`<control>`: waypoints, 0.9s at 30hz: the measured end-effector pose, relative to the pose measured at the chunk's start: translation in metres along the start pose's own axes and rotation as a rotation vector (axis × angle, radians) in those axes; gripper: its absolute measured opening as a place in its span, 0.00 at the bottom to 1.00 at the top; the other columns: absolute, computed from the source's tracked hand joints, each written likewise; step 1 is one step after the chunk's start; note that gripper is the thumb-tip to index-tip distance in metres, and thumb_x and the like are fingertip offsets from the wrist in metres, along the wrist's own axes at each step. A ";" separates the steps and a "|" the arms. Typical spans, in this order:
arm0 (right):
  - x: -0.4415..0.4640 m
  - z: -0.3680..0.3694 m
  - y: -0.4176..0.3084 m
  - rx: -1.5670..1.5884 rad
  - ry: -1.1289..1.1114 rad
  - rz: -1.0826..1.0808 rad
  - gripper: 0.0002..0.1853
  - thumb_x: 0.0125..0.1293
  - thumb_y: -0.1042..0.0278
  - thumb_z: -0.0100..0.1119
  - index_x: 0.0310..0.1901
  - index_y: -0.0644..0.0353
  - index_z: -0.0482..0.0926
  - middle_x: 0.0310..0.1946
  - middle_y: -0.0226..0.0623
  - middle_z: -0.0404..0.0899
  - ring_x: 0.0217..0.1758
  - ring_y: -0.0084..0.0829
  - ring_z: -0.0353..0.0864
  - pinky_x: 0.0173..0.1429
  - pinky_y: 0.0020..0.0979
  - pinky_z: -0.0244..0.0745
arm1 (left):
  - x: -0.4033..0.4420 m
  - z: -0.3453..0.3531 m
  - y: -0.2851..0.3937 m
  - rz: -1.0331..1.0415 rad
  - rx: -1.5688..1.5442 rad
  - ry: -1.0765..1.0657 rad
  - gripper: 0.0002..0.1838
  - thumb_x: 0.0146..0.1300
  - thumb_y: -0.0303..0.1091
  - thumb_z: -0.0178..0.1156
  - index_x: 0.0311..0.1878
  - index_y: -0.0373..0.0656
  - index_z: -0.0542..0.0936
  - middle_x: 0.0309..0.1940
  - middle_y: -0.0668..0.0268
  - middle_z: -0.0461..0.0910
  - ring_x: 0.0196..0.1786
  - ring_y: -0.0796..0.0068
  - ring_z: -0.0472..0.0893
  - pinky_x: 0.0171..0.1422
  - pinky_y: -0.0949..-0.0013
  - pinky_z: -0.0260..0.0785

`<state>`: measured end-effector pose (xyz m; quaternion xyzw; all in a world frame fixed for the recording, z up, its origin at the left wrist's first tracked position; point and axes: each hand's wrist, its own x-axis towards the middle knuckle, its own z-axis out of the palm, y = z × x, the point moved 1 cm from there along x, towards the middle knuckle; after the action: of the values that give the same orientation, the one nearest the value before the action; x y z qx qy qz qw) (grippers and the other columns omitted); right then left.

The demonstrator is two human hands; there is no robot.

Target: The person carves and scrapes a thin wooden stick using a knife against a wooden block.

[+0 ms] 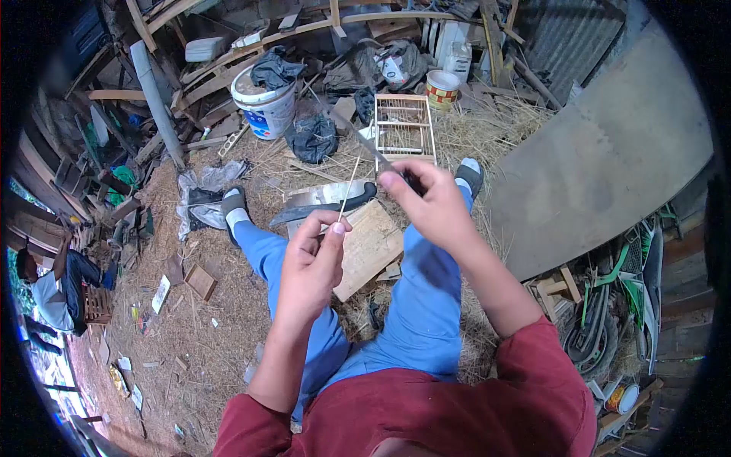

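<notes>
My left hand pinches a thin pale wooden stick between thumb and fingertips, and the stick points upward. Closed around a dark handle, my right hand holds a knife whose narrow blade slants up and to the left, close to the top of the stick. Below both hands, between my legs, lies a flat wooden board. At its far end rests a large blade with a black handle. Beyond the knife, a small wooden frame with thin bars lies on the straw.
A white bucket with a dark bag on top stands ahead left. A yellow-and-red bucket is farther back. A large flat panel leans at right, near a green bicycle-like frame. Another person sits far left.
</notes>
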<state>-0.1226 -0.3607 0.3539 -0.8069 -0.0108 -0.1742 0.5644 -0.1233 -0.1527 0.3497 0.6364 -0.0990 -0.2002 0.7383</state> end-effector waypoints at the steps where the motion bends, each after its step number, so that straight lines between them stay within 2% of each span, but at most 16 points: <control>1: 0.004 0.002 -0.001 0.168 0.006 0.059 0.15 0.70 0.59 0.68 0.42 0.65 0.84 0.31 0.31 0.84 0.31 0.18 0.76 0.37 0.27 0.72 | 0.000 0.001 -0.001 0.000 0.000 -0.003 0.09 0.80 0.41 0.54 0.48 0.46 0.75 0.18 0.83 0.57 0.18 0.91 0.53 0.21 0.77 0.43; 2: 0.008 0.004 -0.006 0.247 0.010 0.084 0.14 0.70 0.61 0.69 0.42 0.67 0.84 0.31 0.26 0.82 0.34 0.14 0.74 0.37 0.24 0.70 | 0.001 0.002 -0.002 -0.005 0.008 -0.023 0.09 0.80 0.41 0.54 0.48 0.46 0.75 0.18 0.83 0.57 0.18 0.91 0.53 0.21 0.77 0.44; 7: 0.019 0.009 -0.014 0.442 -0.005 0.172 0.12 0.70 0.64 0.69 0.41 0.66 0.83 0.32 0.26 0.82 0.34 0.13 0.74 0.37 0.21 0.68 | 0.006 0.003 -0.004 -0.006 0.067 -0.061 0.09 0.80 0.40 0.54 0.50 0.45 0.75 0.20 0.81 0.60 0.19 0.90 0.55 0.22 0.77 0.46; 9: 0.018 0.004 -0.010 0.481 0.013 0.192 0.11 0.70 0.64 0.69 0.40 0.65 0.83 0.32 0.25 0.82 0.33 0.13 0.73 0.36 0.21 0.68 | 0.007 0.002 -0.001 -0.054 -0.087 -0.107 0.08 0.81 0.37 0.50 0.53 0.45 0.75 0.21 0.78 0.64 0.22 0.91 0.61 0.23 0.79 0.50; 10: 0.018 0.002 -0.008 0.515 0.037 0.206 0.10 0.70 0.65 0.69 0.40 0.64 0.83 0.31 0.24 0.81 0.33 0.11 0.72 0.35 0.20 0.66 | 0.005 0.002 -0.001 -0.032 -0.077 -0.073 0.13 0.81 0.42 0.49 0.55 0.45 0.75 0.23 0.74 0.66 0.22 0.85 0.62 0.28 0.76 0.57; 11: 0.018 -0.001 -0.006 0.547 0.058 0.215 0.09 0.70 0.65 0.69 0.40 0.62 0.83 0.31 0.23 0.81 0.32 0.10 0.71 0.34 0.19 0.65 | 0.004 0.000 -0.005 -0.041 -0.078 -0.083 0.13 0.81 0.42 0.49 0.55 0.45 0.75 0.23 0.74 0.66 0.22 0.85 0.62 0.28 0.76 0.57; 12: 0.019 -0.002 -0.007 0.573 0.068 0.218 0.08 0.71 0.65 0.68 0.40 0.60 0.82 0.28 0.20 0.78 0.26 0.08 0.68 0.27 0.19 0.59 | 0.003 -0.004 -0.009 -0.043 -0.092 -0.090 0.13 0.81 0.43 0.48 0.55 0.44 0.74 0.23 0.73 0.68 0.23 0.84 0.64 0.29 0.75 0.59; 14: 0.020 -0.005 0.003 0.613 0.058 0.242 0.08 0.71 0.65 0.68 0.40 0.59 0.81 0.26 0.19 0.76 0.22 0.08 0.65 0.24 0.19 0.55 | 0.003 -0.009 -0.012 -0.068 -0.136 -0.135 0.15 0.81 0.42 0.48 0.55 0.41 0.74 0.26 0.69 0.72 0.26 0.81 0.68 0.32 0.73 0.64; 18: 0.018 -0.001 0.004 0.698 0.068 0.240 0.08 0.71 0.65 0.68 0.38 0.58 0.80 0.20 0.15 0.69 0.15 0.08 0.58 0.18 0.21 0.47 | 0.003 -0.005 -0.010 -0.058 -0.121 -0.212 0.12 0.81 0.39 0.50 0.54 0.40 0.74 0.28 0.69 0.72 0.25 0.83 0.66 0.31 0.75 0.63; 22: 0.010 0.003 0.003 0.690 0.069 0.265 0.08 0.71 0.65 0.67 0.39 0.59 0.80 0.20 0.15 0.69 0.16 0.08 0.58 0.19 0.21 0.47 | -0.003 -0.002 -0.006 -0.087 -0.118 -0.177 0.09 0.80 0.36 0.52 0.52 0.41 0.72 0.27 0.72 0.70 0.23 0.87 0.62 0.29 0.78 0.58; 27: 0.005 0.005 -0.010 0.625 0.022 0.228 0.09 0.73 0.64 0.65 0.43 0.61 0.83 0.20 0.15 0.69 0.16 0.08 0.58 0.19 0.22 0.47 | -0.008 -0.001 -0.004 -0.100 -0.173 -0.190 0.08 0.80 0.35 0.52 0.52 0.42 0.72 0.26 0.72 0.71 0.23 0.86 0.62 0.28 0.77 0.58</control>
<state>-0.1183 -0.3531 0.3632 -0.5889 0.0327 -0.1067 0.8005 -0.1312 -0.1490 0.3464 0.5525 -0.1190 -0.3042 0.7668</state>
